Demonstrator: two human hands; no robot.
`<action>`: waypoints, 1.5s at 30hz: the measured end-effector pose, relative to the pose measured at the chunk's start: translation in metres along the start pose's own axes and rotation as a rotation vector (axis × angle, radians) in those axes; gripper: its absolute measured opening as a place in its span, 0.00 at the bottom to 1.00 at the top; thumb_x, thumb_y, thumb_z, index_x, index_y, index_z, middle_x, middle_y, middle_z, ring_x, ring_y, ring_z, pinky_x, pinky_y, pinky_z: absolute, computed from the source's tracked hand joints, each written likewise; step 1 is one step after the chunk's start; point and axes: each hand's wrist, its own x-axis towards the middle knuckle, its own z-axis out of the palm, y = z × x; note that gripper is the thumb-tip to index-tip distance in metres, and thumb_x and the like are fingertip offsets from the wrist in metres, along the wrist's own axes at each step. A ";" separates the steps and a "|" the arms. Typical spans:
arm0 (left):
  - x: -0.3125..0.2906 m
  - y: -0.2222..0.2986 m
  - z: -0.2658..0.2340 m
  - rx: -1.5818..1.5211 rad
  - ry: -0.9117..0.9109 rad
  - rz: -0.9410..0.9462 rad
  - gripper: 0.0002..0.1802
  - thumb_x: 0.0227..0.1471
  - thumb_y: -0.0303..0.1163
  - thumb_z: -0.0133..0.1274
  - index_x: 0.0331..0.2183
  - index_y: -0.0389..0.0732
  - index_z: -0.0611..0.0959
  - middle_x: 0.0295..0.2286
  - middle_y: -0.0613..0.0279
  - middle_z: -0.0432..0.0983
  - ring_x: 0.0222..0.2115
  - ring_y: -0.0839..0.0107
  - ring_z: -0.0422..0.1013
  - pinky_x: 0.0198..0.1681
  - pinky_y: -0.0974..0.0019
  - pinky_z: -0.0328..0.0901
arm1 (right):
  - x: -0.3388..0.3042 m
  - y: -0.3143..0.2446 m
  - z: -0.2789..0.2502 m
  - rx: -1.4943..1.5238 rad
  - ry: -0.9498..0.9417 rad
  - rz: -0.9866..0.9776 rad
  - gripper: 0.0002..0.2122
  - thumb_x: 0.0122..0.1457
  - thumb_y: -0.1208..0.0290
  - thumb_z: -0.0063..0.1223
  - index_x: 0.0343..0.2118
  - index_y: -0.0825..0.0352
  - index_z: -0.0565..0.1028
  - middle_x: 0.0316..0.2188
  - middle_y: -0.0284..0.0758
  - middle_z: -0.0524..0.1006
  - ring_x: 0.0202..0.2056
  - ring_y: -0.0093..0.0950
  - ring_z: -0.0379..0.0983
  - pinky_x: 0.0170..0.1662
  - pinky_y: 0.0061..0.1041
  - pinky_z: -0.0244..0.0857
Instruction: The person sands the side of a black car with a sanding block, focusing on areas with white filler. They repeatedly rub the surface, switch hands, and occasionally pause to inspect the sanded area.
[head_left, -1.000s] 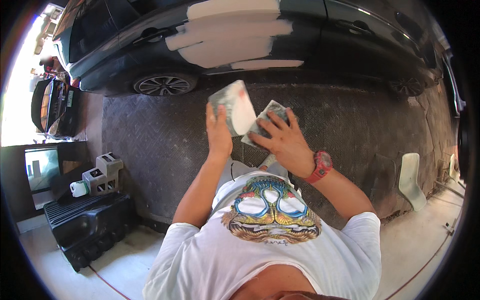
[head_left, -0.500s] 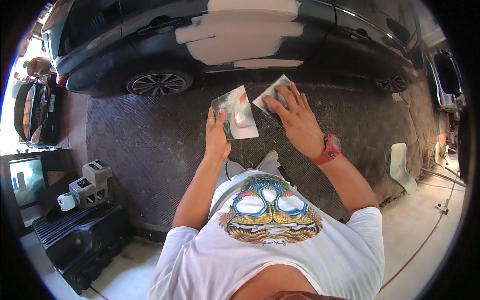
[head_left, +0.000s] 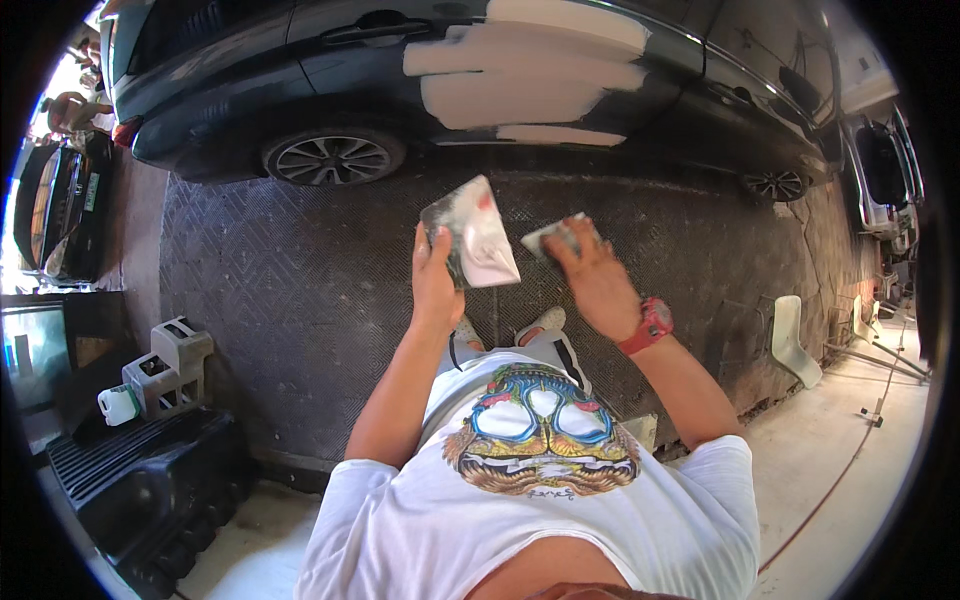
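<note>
My left hand (head_left: 434,285) is closed on the edge of a flat putty mixing board (head_left: 445,214), with the thumb lying on its face. Pale putty (head_left: 482,242) with a small red streak is smeared over the board. To the right of it, my right hand (head_left: 606,292) grips a flat putty spreader (head_left: 537,239), its fingers blurred by motion. Spreader and board are apart. Beyond both hands stands a dark car (head_left: 350,80), whose side carries a broad patch of pale filler (head_left: 530,75).
On my left are a black plastic car part (head_left: 150,490), a grey plastic bracket (head_left: 175,365) and a small white jug (head_left: 118,405). A pale chair (head_left: 793,340) stands on the right. Dark textured matting (head_left: 300,270) covers the floor beside the car.
My right hand and the spreader have dropped lower, toward me. The putty on the board is spread wider than before. The car has shifted to the right in the view.
</note>
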 end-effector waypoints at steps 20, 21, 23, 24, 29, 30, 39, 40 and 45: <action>-0.012 0.035 -0.020 -0.122 -0.075 0.007 0.25 0.69 0.36 0.46 0.63 0.42 0.65 0.54 0.54 0.72 0.52 0.62 0.74 0.55 0.57 0.71 | 0.012 -0.081 -0.006 0.491 0.076 -0.221 0.31 0.50 0.84 0.57 0.60 0.54 0.71 0.66 0.45 0.61 0.69 0.54 0.55 0.65 0.55 0.61; -0.014 0.031 -0.019 -0.100 -0.108 0.050 0.25 0.69 0.37 0.46 0.63 0.42 0.66 0.53 0.54 0.73 0.52 0.62 0.74 0.54 0.57 0.72 | 0.015 -0.063 0.013 0.349 0.058 -0.136 0.32 0.51 0.86 0.54 0.61 0.56 0.69 0.65 0.48 0.61 0.68 0.54 0.56 0.64 0.49 0.65; -0.019 0.029 -0.028 -0.059 -0.154 -0.034 0.27 0.69 0.36 0.47 0.65 0.41 0.64 0.55 0.54 0.72 0.55 0.63 0.71 0.58 0.57 0.69 | 0.025 -0.042 0.013 -0.091 -0.048 -0.031 0.33 0.51 0.88 0.51 0.62 0.58 0.67 0.63 0.49 0.63 0.68 0.52 0.58 0.64 0.45 0.65; -0.024 0.027 -0.030 -0.031 -0.150 -0.082 0.28 0.69 0.36 0.47 0.65 0.41 0.64 0.56 0.54 0.71 0.56 0.62 0.71 0.58 0.56 0.69 | 0.024 -0.039 0.013 0.150 -0.005 0.024 0.33 0.52 0.88 0.50 0.63 0.60 0.66 0.62 0.49 0.64 0.67 0.50 0.60 0.64 0.45 0.65; -0.021 0.015 -0.032 -0.073 -0.025 -0.055 0.31 0.69 0.38 0.47 0.67 0.41 0.61 0.59 0.54 0.69 0.58 0.61 0.69 0.60 0.56 0.67 | 0.014 -0.080 0.007 1.002 0.030 0.021 0.28 0.57 0.88 0.47 0.63 0.66 0.63 0.60 0.45 0.68 0.60 0.40 0.71 0.62 0.41 0.68; -0.016 0.017 -0.036 -0.132 0.019 0.000 0.32 0.69 0.38 0.47 0.68 0.40 0.59 0.61 0.53 0.66 0.60 0.60 0.66 0.62 0.57 0.65 | 0.012 -0.083 -0.001 1.164 -0.055 0.093 0.25 0.61 0.86 0.48 0.62 0.68 0.65 0.57 0.42 0.72 0.55 0.35 0.75 0.60 0.38 0.69; -0.005 0.034 -0.038 -0.048 0.066 0.145 0.36 0.68 0.42 0.50 0.69 0.41 0.58 0.60 0.54 0.68 0.58 0.64 0.68 0.61 0.60 0.64 | 0.019 -0.040 -0.002 1.283 -0.291 0.273 0.20 0.62 0.77 0.58 0.57 0.71 0.71 0.49 0.36 0.80 0.47 0.25 0.77 0.53 0.28 0.72; -0.005 0.041 -0.042 -0.080 -0.011 0.052 0.35 0.68 0.41 0.50 0.69 0.41 0.60 0.58 0.55 0.70 0.57 0.64 0.70 0.60 0.60 0.66 | 0.023 -0.030 -0.011 1.313 -0.167 0.354 0.21 0.62 0.77 0.59 0.58 0.70 0.71 0.49 0.36 0.80 0.47 0.25 0.78 0.53 0.28 0.73; -0.021 0.037 -0.047 -0.105 -0.391 -0.406 0.31 0.65 0.38 0.53 0.66 0.46 0.66 0.55 0.59 0.74 0.55 0.65 0.73 0.57 0.59 0.70 | 0.023 -0.007 -0.018 1.805 -0.069 0.300 0.24 0.58 0.76 0.66 0.57 0.69 0.71 0.48 0.33 0.80 0.50 0.25 0.77 0.57 0.28 0.70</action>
